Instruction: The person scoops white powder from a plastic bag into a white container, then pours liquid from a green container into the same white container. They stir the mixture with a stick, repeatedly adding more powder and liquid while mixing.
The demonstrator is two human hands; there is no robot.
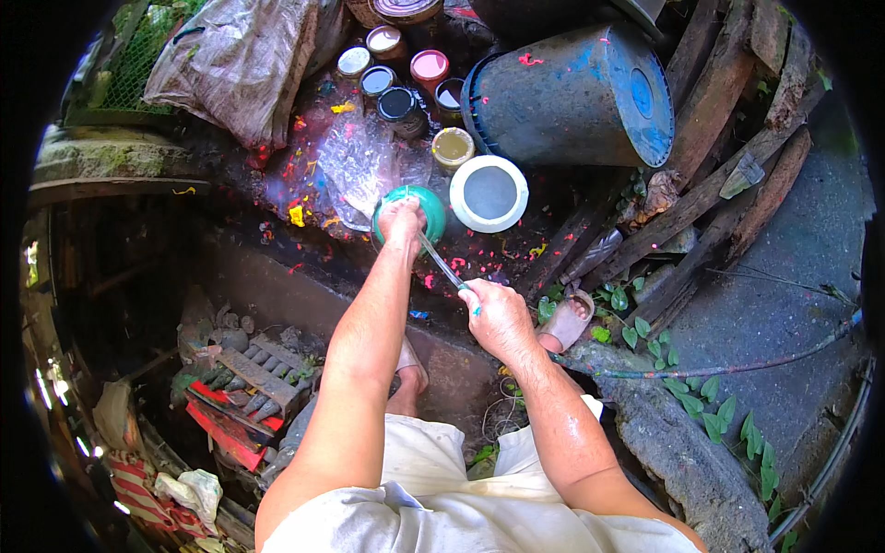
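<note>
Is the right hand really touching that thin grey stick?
Touching: the head view shows the right hand closed around the near end of the thin grey stick.

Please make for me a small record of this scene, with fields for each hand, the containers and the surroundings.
Left hand: left hand at the top of a green round container; exact grip unclear
Right hand: right hand closed around a slim rod, which slants up toward the left hand
Right of green container: white-rimmed tub, grey inside
Farther off: several small jars, one with a pink top
Large vessel: dark bucket lying on its side
Left of jars: crumpled clear plastic
Right side: weathered planks
</note>
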